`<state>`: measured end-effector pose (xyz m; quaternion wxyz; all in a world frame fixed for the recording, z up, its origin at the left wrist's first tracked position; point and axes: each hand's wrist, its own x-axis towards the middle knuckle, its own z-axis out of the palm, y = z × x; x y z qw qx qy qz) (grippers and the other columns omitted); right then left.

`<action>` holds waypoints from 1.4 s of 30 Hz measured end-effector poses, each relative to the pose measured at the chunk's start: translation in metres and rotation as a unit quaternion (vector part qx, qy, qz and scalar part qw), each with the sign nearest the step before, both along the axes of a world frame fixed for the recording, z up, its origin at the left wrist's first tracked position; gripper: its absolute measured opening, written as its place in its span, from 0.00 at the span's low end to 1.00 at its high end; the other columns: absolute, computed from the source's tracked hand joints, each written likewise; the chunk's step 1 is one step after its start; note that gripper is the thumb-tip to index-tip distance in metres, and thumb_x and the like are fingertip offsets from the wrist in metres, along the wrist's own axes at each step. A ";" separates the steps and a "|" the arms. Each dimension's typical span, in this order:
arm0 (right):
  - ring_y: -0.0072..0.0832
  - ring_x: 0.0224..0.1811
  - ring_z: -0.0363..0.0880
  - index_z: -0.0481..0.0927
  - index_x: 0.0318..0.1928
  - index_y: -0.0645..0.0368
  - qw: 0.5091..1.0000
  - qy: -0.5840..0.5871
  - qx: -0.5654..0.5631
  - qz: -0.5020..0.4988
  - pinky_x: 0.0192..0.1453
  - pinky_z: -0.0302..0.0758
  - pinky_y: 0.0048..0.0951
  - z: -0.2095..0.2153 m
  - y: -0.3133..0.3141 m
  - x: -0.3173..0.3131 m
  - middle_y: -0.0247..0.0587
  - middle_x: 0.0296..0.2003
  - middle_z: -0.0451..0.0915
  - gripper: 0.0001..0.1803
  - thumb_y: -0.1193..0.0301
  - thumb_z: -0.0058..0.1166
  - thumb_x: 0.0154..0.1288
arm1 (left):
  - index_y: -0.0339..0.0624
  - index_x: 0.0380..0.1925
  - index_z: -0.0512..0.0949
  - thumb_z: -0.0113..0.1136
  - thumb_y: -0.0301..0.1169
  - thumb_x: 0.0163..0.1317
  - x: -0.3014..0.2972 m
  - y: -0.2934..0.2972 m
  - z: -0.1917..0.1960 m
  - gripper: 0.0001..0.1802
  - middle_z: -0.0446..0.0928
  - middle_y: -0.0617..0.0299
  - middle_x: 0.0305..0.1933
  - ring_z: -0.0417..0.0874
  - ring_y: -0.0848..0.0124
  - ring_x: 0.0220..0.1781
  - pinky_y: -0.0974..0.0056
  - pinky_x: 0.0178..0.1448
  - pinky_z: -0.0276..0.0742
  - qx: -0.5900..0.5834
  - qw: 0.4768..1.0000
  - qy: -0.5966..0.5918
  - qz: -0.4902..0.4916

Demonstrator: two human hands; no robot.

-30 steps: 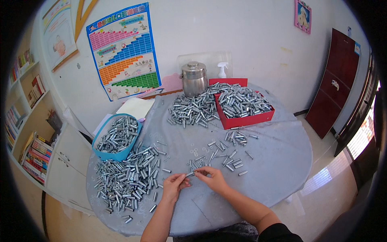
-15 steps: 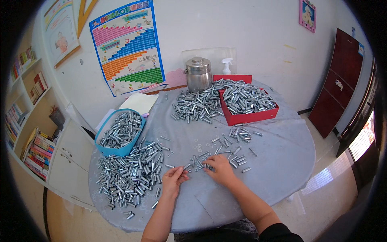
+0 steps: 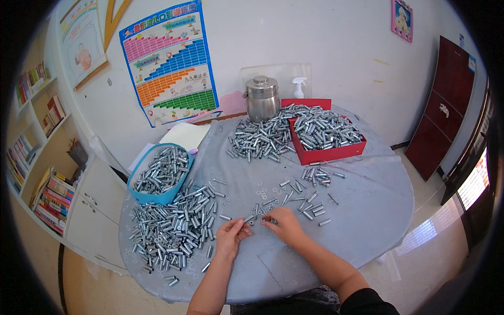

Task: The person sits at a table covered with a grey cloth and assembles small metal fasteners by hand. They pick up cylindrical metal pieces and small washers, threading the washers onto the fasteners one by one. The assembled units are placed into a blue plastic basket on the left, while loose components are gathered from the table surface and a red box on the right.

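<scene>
Head view: short metal sleeve (image 3: pixel 248 218) pinched at fingertips of left hand (image 3: pixel 230 234), thumb and forefinger closed on its near end. Long axis runs low-left to up-right, free end pointing toward right hand (image 3: pixel 282 224). Sleeve sits just above the grey tablecloth (image 3: pixel 294 262), near the table's front-centre, between the two hands.

Right hand lies palm-down just beside the sleeve's free end, fingers curled over small loose bits (image 3: pixel 268 219). Cannot tell whether it actually pinches a washer or only covers them; pieces too small, fingers hide them. Gap between right fingertips and sleeve tip is narrow, so right hand is the nearer one to the open end; left already has the piece. Judgement: any mating move would run along the sleeve axis, from the right.

Outward: scatter of loose sleeves and washers (image 3: pixel 307 202) just beyond right hand. Large heap of sleeves (image 3: pixel 168 226) to the left, touching a blue basket (image 3: pixel 155 197) full of same. Far side: another heap (image 3: pixel 260 139) beside a red tray (image 3: pixel 325 155), also full. Steel lidded pot (image 3: pixel 262 97) and spray bottle (image 3: pixel 299 86) by the wall. Paper sheets (image 3: pixel 185 135) at far left edge. Poster (image 3: pixel 168 60) on wall, bookshelf (image 3: pixel 37 136) at left, dark red door (image 3: pixel 443 105) at right.
</scene>
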<state>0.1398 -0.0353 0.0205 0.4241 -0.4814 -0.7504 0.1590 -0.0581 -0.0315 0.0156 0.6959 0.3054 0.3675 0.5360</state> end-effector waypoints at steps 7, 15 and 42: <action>0.28 0.40 0.76 0.81 0.39 0.58 0.983 0.177 -0.038 0.010 0.45 0.72 0.30 0.004 -0.005 -0.001 0.38 0.37 0.80 0.11 0.74 0.61 0.54 | 0.33 0.36 0.78 0.58 0.27 0.59 0.000 0.000 -0.004 0.08 0.79 0.53 0.31 0.80 0.71 0.27 0.64 0.34 0.82 -0.006 0.999 0.022 -0.027; 0.34 0.37 0.77 0.80 0.36 0.59 0.996 0.062 -0.057 0.017 0.43 0.72 0.31 0.006 -0.008 0.003 0.43 0.31 0.80 0.08 0.68 0.57 0.58 | 0.32 0.36 0.78 0.58 0.25 0.59 0.001 -0.001 -0.003 0.08 0.79 0.54 0.30 0.80 0.71 0.27 0.65 0.34 0.82 0.020 0.997 0.060 -0.047; 0.29 0.26 0.79 0.80 0.41 0.58 0.965 0.176 -0.191 0.019 0.32 0.73 0.29 0.009 -0.015 -0.003 0.40 0.26 0.80 0.18 0.58 0.44 0.68 | 0.31 0.37 0.77 0.57 0.25 0.60 0.006 -0.002 -0.002 0.08 0.78 0.54 0.30 0.80 0.69 0.28 0.62 0.35 0.84 0.035 0.997 0.065 0.000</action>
